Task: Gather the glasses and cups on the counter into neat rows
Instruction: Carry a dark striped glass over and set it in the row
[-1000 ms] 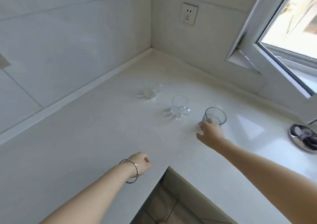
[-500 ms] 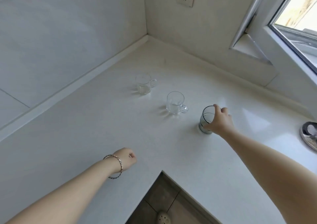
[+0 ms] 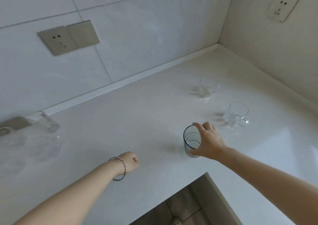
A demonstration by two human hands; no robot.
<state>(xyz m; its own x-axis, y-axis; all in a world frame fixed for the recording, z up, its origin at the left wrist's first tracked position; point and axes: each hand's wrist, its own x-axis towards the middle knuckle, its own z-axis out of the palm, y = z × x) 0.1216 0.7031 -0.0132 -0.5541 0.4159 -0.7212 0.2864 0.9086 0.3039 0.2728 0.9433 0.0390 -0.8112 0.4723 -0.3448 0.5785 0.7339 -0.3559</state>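
Observation:
My right hand [image 3: 209,141] grips a grey-tinted tumbler [image 3: 191,141] by its side, tilted, just over the white counter [image 3: 137,121] near the inner corner of its front edge. Two clear handled cups stand behind it: one [image 3: 236,115] to the right of my hand, another [image 3: 206,87] farther back. At the far left stand several blurred clear glasses, one tall [image 3: 45,121] near the wall and one [image 3: 51,147] in front of it. My left hand [image 3: 131,162], with a bracelet at the wrist, is curled in a fist above the counter and holds nothing.
The counter is L-shaped, with a floor gap [image 3: 185,205] at the bottom centre. Tiled walls meet in a corner at the upper right. A grey socket plate [image 3: 68,37] is on the left wall, a white socket [image 3: 282,6] on the right wall.
My right hand has carried the tinted tumbler left, away from the two handled cups. The view has swung left, bringing the glasses at the far left into sight.

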